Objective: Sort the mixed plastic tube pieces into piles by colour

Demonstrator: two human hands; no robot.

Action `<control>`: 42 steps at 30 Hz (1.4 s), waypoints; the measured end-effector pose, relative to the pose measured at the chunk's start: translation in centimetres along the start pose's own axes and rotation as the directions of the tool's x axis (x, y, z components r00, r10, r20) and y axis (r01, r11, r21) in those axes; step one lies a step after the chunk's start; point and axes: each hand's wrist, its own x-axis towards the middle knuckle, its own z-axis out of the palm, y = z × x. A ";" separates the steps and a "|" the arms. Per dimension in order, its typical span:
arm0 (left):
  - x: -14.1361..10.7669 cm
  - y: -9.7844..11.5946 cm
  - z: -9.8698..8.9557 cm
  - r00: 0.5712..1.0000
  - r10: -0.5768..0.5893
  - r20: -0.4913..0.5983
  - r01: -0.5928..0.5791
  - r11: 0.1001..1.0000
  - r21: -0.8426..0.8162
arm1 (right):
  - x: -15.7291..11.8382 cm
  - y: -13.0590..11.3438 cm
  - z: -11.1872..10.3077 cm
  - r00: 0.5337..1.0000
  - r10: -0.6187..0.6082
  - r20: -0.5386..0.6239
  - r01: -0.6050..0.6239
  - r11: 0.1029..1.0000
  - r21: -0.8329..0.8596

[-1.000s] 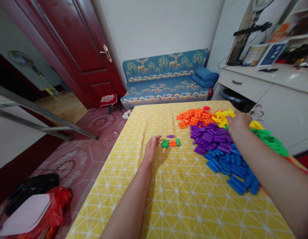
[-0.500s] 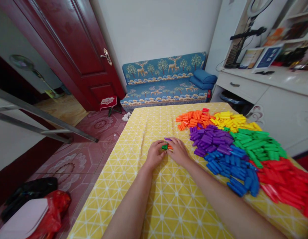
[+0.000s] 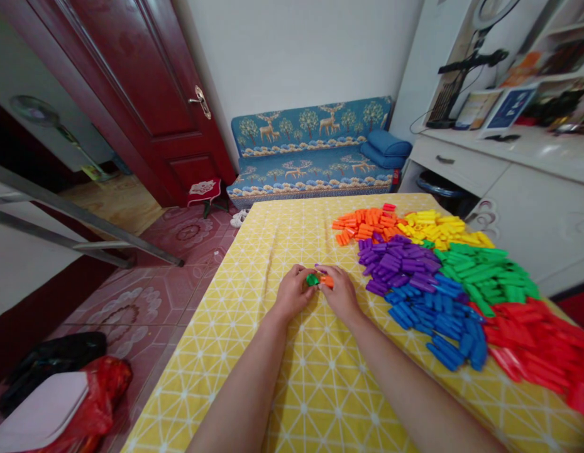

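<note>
Over the middle of the yellow patterned tablecloth [image 3: 254, 302] my two hands are close together, fingertips facing. My left hand [image 3: 292, 290] is closed on a small green plastic piece [image 3: 312, 279]. Between the fingers of my right hand [image 3: 339, 290] is an orange plastic piece [image 3: 326, 280]; a bit of purple [image 3: 321, 268] shows behind those fingers. Whether the green and orange pieces are joined I cannot tell. Nearest to my right hand lies a pile of purple pieces [image 3: 399, 261].
More piles of plastic pieces cover the table's right side: orange [image 3: 367, 223], yellow [image 3: 442, 229], green [image 3: 487, 270], blue [image 3: 437, 321] and red [image 3: 537, 343]. A blue sofa [image 3: 310, 151] stands beyond the far edge, a white cabinet [image 3: 532, 207] to the right. Bags [image 3: 103, 396] lie on the floor at left.
My right hand has shifted slightly and its fingers have turned, so more of the orange piece shows. The green piece has also tilted in my left fingers. The piles have not changed.
</note>
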 end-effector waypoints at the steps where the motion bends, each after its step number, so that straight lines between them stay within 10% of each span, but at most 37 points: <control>1: 0.0 0.1 0.0 1.000 -0.006 -0.003 0.006 1.000 0.006 | 0.0 -0.1 -0.1 1.000 0.012 -0.018 -0.011 0.999 0.046; 9: 0.1 0.1 0.0 0.988 -0.152 -0.038 0.145 0.979 -0.142 | 0.1 -1.1 -0.1 1.000 0.008 -0.014 -0.003 0.946 0.324; 24: 0.0 -0.2 0.2 0.978 -0.202 -0.044 0.153 0.851 -0.502 | -0.1 -2.2 -0.3 0.977 -0.204 0.059 0.173 0.926 0.336; 42: 0.1 -0.5 0.4 0.968 -0.244 -0.055 0.172 0.810 -0.561 | 0.0 -1.7 -0.2 0.992 -0.120 0.027 0.104 0.938 0.330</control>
